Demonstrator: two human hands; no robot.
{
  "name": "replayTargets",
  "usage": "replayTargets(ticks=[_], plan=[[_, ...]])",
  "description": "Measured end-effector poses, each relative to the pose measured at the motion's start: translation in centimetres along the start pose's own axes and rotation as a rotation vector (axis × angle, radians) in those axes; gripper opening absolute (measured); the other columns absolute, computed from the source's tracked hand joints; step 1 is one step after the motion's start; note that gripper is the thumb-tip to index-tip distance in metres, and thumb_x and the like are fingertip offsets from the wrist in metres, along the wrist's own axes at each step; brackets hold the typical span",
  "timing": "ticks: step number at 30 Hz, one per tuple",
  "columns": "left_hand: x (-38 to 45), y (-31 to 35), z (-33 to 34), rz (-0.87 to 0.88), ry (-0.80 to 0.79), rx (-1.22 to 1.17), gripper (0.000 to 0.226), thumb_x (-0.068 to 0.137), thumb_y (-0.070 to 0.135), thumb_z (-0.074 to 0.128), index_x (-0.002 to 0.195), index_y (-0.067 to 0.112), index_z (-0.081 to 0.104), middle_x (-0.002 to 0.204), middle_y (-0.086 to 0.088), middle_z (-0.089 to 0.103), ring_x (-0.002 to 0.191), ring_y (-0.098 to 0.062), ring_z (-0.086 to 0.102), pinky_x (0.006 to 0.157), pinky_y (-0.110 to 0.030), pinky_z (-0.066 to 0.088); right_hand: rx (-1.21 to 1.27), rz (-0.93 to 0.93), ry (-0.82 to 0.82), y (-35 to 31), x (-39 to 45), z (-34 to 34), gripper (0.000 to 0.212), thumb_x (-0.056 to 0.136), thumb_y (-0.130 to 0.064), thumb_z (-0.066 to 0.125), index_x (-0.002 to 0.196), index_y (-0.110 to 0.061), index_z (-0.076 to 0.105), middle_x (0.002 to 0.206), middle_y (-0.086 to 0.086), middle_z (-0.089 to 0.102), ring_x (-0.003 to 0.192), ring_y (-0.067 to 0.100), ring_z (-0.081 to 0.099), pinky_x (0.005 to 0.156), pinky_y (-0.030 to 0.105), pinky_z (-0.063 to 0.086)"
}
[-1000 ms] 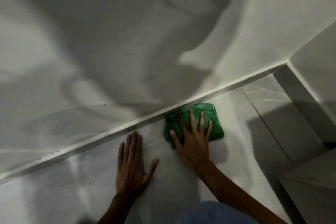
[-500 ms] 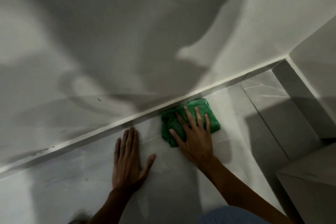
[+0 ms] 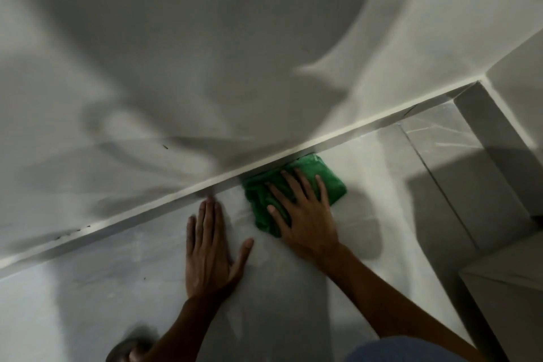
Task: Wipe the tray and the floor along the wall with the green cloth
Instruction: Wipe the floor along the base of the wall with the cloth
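Observation:
A folded green cloth lies on the pale tiled floor, its far edge against the white skirting at the foot of the wall. My right hand lies flat on the cloth, fingers spread and pointing toward the wall, pressing it down. To the left of the cloth my left hand rests palm down on the bare floor, its fingertips almost at the skirting. No tray is in view.
The white wall fills the upper half. A second wall meets it in a corner at the right. A raised tiled step or block stands at the lower right. A blurred dark object shows at the bottom edge.
My right hand and the cloth have slid a little to the left along the skirting. My left hand stays planted on the floor. The view has shifted slightly.

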State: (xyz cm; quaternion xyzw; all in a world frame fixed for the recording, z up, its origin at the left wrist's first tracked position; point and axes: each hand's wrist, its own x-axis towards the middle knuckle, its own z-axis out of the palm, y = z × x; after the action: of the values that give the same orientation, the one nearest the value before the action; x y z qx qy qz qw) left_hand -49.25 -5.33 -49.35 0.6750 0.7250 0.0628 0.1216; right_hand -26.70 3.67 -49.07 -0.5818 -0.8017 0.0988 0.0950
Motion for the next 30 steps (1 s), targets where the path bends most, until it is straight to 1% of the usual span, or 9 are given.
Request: replayTargets(ticks=[2,5,10,15,18,20,22,26,30], plan=[[0.0,0.0,-0.1,-0.004,0.004,-0.011,0.104,0.104,0.08,0.023,0.176,0.006,0.015,0.187,-0.011,0.009,0.175,-0.025,0.006,0.142,-0.054,0.014,-0.045,0.082,-0.038,2.9,0.6,-1.1,0.058,0.111,-0.065,0.029,0.157,-0.038,0.053,0.173,0.007,0.042,0.166,0.031,0.028,0.137,0.064,0.005],[0.1,0.1,-0.1,-0.011,0.008,-0.001,0.103,0.105,0.079,0.022,0.176,0.005,0.016,0.187,-0.013,0.012,0.175,-0.025,0.007,0.141,-0.054,0.015,-0.074,0.211,0.002,5.4,0.9,-2.2,0.062,0.111,-0.067,0.024,0.158,-0.038,0.052,0.174,0.008,0.041,0.167,0.033,0.027,0.136,0.067,0.008],[0.2,0.4,-0.3,0.001,-0.013,0.029,0.1,0.106,0.077,0.023,0.176,0.008,0.013,0.187,-0.013,0.007,0.176,-0.027,0.004,0.142,-0.055,0.013,0.0,0.352,0.04,2.1,1.2,-2.0,0.062,0.109,-0.062,0.034,0.159,-0.03,0.053,0.18,0.01,0.032,0.17,0.035,0.018,0.135,0.069,0.003],[0.3,0.7,-0.2,-0.01,-0.024,0.05,0.098,0.105,0.073,0.03,0.177,0.009,0.014,0.187,-0.013,0.006,0.176,-0.028,0.003,0.141,-0.058,0.013,0.075,0.244,0.061,-0.5,0.3,-1.5,0.052,0.107,-0.056,0.048,0.148,-0.03,0.066,0.179,0.015,0.032,0.169,0.039,0.022,0.135,0.071,0.004],[0.3,0.7,-0.2,-0.016,-0.036,0.061,0.099,0.105,0.073,0.029,0.177,0.009,0.01,0.188,-0.012,0.002,0.176,-0.027,0.0,0.142,-0.057,0.011,0.106,0.12,0.039,-2.9,-0.1,-0.9,0.049,0.104,-0.053,0.055,0.147,-0.033,0.066,0.173,0.017,0.042,0.165,0.042,0.032,0.134,0.073,0.01],[0.3,0.7,-0.1,-0.017,-0.044,0.068,0.099,0.105,0.074,0.029,0.177,0.01,0.008,0.188,-0.011,0.0,0.176,-0.026,-0.002,0.142,-0.056,0.009,0.088,0.041,0.027,-3.0,0.1,-0.9,0.05,0.105,-0.052,0.053,0.151,-0.032,0.062,0.169,0.016,0.047,0.16,0.041,0.039,0.132,0.072,0.017],[0.1,0.5,0.0,-0.011,-0.04,0.063,0.098,0.105,0.073,0.03,0.177,0.011,0.009,0.188,-0.01,0.001,0.176,-0.025,-0.001,0.142,-0.056,0.01,0.043,0.031,0.015,-1.8,0.5,-1.3,0.05,0.109,-0.053,0.048,0.153,-0.032,0.06,0.167,0.012,0.05,0.157,0.038,0.044,0.132,0.07,0.02],[0.1,0.1,-0.1,-0.007,-0.018,0.074,0.095,0.107,0.073,0.028,0.178,0.013,0.008,0.189,-0.007,0.002,0.176,-0.023,0.0,0.142,-0.051,0.009,-0.041,0.243,-0.006,3.2,0.9,-2.7,0.055,0.112,-0.059,0.034,0.16,-0.038,0.052,0.177,0.007,0.038,0.167,0.034,0.03,0.137,0.065,0.011],[0.1,0.0,0.1,-0.011,-0.018,0.067,0.095,0.107,0.075,0.026,0.178,0.014,0.006,0.189,-0.007,0.002,0.176,-0.022,-0.001,0.142,-0.048,0.005,-0.045,0.363,0.123,5.6,1.3,-3.6,0.055,0.112,-0.054,0.041,0.157,-0.029,0.059,0.174,0.013,0.044,0.164,0.038,0.036,0.133,0.067,0.019]])
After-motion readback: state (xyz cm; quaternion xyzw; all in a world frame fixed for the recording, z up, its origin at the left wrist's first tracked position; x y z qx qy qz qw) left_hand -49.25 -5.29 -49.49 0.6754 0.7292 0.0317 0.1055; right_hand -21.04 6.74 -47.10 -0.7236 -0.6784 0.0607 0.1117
